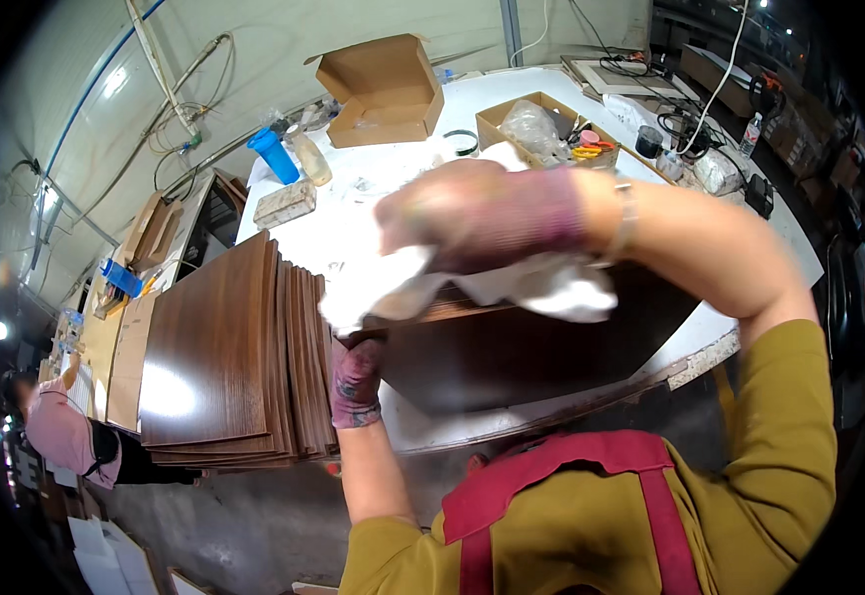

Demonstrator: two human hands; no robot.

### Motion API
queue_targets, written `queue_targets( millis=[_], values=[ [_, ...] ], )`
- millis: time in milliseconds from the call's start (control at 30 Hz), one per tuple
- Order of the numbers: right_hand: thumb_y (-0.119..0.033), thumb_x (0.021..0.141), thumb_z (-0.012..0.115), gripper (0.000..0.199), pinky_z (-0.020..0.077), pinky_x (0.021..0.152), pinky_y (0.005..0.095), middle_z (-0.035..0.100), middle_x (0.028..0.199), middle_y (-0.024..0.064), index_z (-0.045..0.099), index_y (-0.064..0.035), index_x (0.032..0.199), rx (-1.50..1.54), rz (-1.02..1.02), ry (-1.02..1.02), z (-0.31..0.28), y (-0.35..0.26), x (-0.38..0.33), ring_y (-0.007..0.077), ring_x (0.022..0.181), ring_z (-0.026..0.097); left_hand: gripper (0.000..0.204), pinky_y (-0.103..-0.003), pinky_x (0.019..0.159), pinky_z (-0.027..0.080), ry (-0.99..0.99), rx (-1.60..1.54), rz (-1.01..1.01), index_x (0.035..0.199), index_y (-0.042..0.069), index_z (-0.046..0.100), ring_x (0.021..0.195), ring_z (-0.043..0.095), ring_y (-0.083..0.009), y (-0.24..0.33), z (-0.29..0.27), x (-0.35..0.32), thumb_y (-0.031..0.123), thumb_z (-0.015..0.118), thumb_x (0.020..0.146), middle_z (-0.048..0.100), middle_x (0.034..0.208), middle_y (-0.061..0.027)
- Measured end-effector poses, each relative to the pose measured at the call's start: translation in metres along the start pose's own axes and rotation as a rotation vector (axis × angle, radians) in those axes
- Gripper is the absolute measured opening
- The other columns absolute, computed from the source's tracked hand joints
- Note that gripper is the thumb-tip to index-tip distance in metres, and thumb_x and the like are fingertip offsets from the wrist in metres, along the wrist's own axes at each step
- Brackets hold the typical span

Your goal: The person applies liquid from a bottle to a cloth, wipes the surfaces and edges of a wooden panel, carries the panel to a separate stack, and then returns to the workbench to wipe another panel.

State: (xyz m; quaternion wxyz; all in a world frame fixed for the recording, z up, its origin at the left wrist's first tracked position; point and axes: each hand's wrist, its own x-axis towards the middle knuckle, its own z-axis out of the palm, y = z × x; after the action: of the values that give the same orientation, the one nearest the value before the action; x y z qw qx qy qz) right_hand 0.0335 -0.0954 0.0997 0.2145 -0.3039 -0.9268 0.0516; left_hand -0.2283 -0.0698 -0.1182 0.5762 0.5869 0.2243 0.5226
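Observation:
A dark brown wood-grain panel point(512, 357), or a few stacked together, stands tilted on the white table in front of me. At its left corner my left hand point(357, 382), in a purple-stained glove, grips the edge, with some fingers hidden behind it. My right hand point(472, 213), gloved and smeared by motion, is closed on a white cloth point(393, 288). The cloth drapes over the panel's upper edge and partly covers it. Left of the panel, touching distance from my left hand, leans a thick stack of brown panels point(219, 347).
An open cardboard box point(383, 94) and a carton of tools and plastic point(541, 129) stand at the back. A blue bottle point(274, 156), a clear bottle point(308, 157) and a wrapped block point(286, 204) sit far left. Cables point(700, 124) lie right. Another person point(60, 426) is at left.

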Motion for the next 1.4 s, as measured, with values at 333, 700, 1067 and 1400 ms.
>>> queue_targets(
  millis=[333,700,1067,1400],
  values=[
    [-0.002,0.069,0.071,0.033,0.0491,0.079,0.035,0.066,0.1,0.0086,0.07,-0.0081,0.102,-0.224,0.573,-0.193,-0.099,-0.033,-0.161,0.0271,0.093,0.064,0.046,-0.03,0.091,0.048,0.063,-0.117,0.037,0.133,0.001,0.044,0.106,0.056,-0.0173,0.013,0.019,-0.004,0.002,0.053,0.088,0.055,0.12,-0.0072],
    [-0.023,0.079,0.066,0.026,0.0482,0.079,0.0399,0.063,0.091,0.0117,0.065,-0.0055,0.098,0.05,0.148,-0.134,-0.008,-0.008,0.015,0.0311,0.093,0.062,0.068,-0.034,0.096,0.045,0.175,-0.088,-0.036,0.135,-0.002,0.04,0.112,0.054,-0.0226,-0.025,-0.021,-0.005,0.022,0.067,0.078,0.053,0.125,-0.0109],
    [-0.035,0.081,0.067,0.034,0.0486,0.078,0.0399,0.063,0.093,0.0137,0.066,-0.0024,0.092,-0.11,0.221,-0.175,-0.042,-0.025,-0.062,0.0306,0.09,0.062,0.053,-0.032,0.096,0.046,0.028,0.033,0.097,0.132,0.0,0.044,0.109,0.055,-0.0182,-0.003,-0.006,-0.011,0.016,0.064,0.086,0.057,0.12,-0.0086],
    [-0.018,0.076,0.07,0.029,0.0487,0.082,0.0358,0.064,0.097,0.0113,0.067,-0.0078,0.103,0.0,0.242,-0.072,-0.048,-0.025,-0.087,0.0265,0.094,0.063,0.051,-0.031,0.082,0.049,0.133,0.18,0.009,0.123,0.0,0.053,0.096,0.059,-0.0188,0.015,0.013,-0.012,0.015,0.069,0.076,0.061,0.11,-0.0077]
  ],
)
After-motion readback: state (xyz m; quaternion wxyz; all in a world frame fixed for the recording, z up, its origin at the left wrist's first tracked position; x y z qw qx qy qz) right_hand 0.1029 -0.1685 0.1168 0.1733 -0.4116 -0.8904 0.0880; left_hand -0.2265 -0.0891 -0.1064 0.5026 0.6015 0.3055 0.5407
